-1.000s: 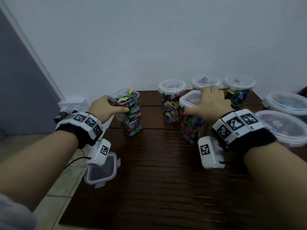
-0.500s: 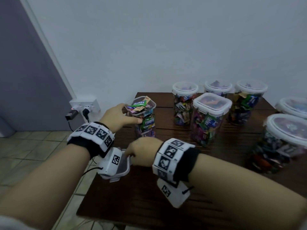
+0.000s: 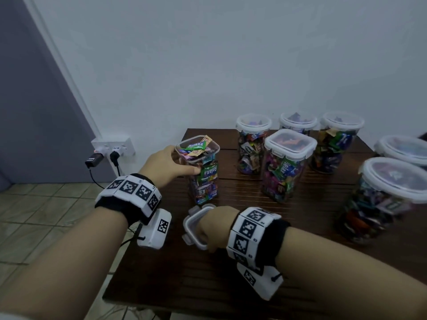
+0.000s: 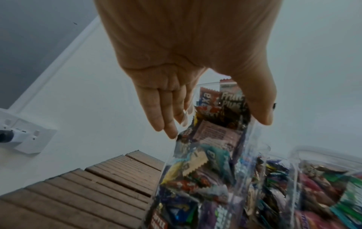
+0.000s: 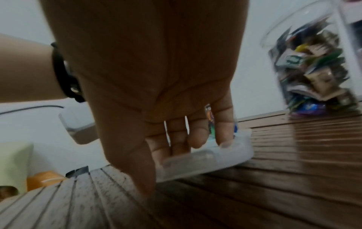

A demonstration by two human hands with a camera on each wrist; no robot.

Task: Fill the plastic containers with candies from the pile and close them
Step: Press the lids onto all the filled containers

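The left hand [image 3: 166, 163] wraps the upper part of the open square container [image 3: 202, 168], thumb on its near face and fingers [image 4: 162, 117] along the far-left side, so this grip is curled round the clear plastic wall. The container stands upright on the dark slatted worktop [image 3: 231, 285], filled to the brim with wrapped candies [image 3: 196, 147], a few poking above the rim.

Just nearer than that grip and a little to its right, the right hand [image 3: 213, 228] pinches the square snap-on lid [image 3: 195, 224]. In the right wrist view the thumb [image 5: 137, 170] reaches under the near edge and the fingertips [image 5: 225, 139] press on top; the lid [image 5: 205, 158] looks tilted with one edge low at the worktop [image 5: 274, 186], though motion blur makes it hard to tell whether it still touches the wood. The lid sits just below and in front of the open container, apart from it.

To the right of the left grip stand closed, candy-filled containers: a square one [image 3: 287, 165] nearest, three round ones [image 3: 253, 144] in a row behind it by the wall, and two wider round tubs [image 3: 388, 197] well off to the right. Left of the left grip, beyond the worktop edge, a wall socket [image 3: 114, 150] holds plugs.
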